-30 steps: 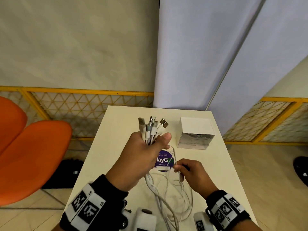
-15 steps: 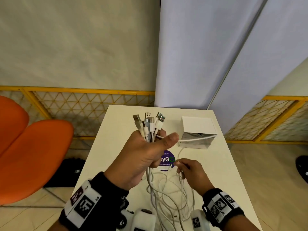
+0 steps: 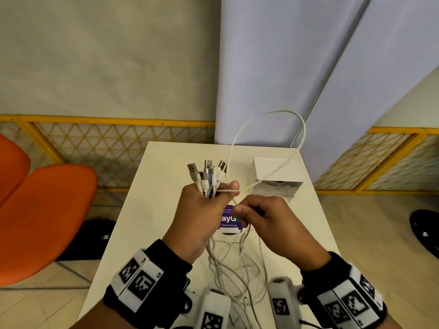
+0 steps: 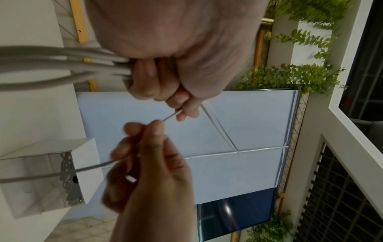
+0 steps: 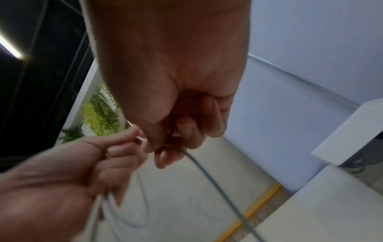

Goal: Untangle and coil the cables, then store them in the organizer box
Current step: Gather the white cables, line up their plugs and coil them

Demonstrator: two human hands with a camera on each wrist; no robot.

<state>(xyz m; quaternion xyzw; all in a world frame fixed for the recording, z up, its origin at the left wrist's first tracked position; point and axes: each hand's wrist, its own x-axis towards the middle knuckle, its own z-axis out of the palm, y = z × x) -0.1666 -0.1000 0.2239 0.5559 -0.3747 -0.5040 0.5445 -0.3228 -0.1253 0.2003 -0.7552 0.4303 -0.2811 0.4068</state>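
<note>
The left hand (image 3: pixel 202 210) clutches a bunch of white cables (image 3: pixel 206 179), plugs up, above the counter (image 3: pixel 152 210). The right hand (image 3: pixel 266 217) pinches one cable's loop (image 3: pixel 301 129). A purple sticker (image 3: pixel 229 222) reads "Clean as you go". The white box (image 3: pixel 275 172) sits behind.

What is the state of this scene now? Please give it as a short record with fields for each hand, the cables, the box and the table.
left hand: left hand grips the cable bundle, plugs pointing up
right hand: right hand pinches the thin white cable
thin white cable: arcs in a tall loop above the hands
other cables: hang in loose loops toward the table
organizer box: organizer box on the table, beyond the hands
table: white table, round purple sticker partly hidden
</note>
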